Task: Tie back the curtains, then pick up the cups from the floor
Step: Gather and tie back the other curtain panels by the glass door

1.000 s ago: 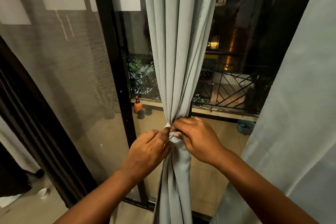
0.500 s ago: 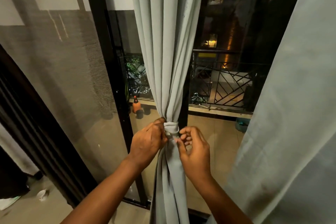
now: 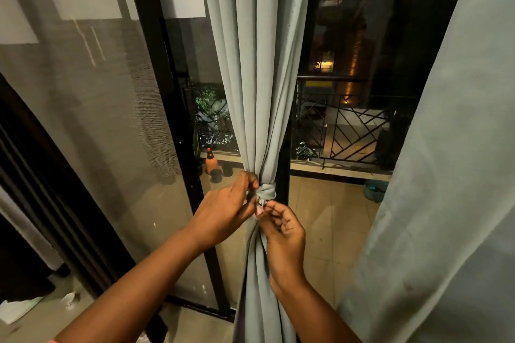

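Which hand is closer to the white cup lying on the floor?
Left. The left hand is at the curtain tie, above and right of the cup; the right hand sits farther right, beyond the curtain.

Dim indoor scene lit from behind the camera; night outside. Warm lamps glow on the far building (image 3: 326,64). The glass door (image 3: 92,125) at left carries pale reflections and haze. Wide-angle distortion bows the door frame (image 3: 167,108). The near curtain (image 3: 446,203) at right is soft; shadowed areas appear grainy.
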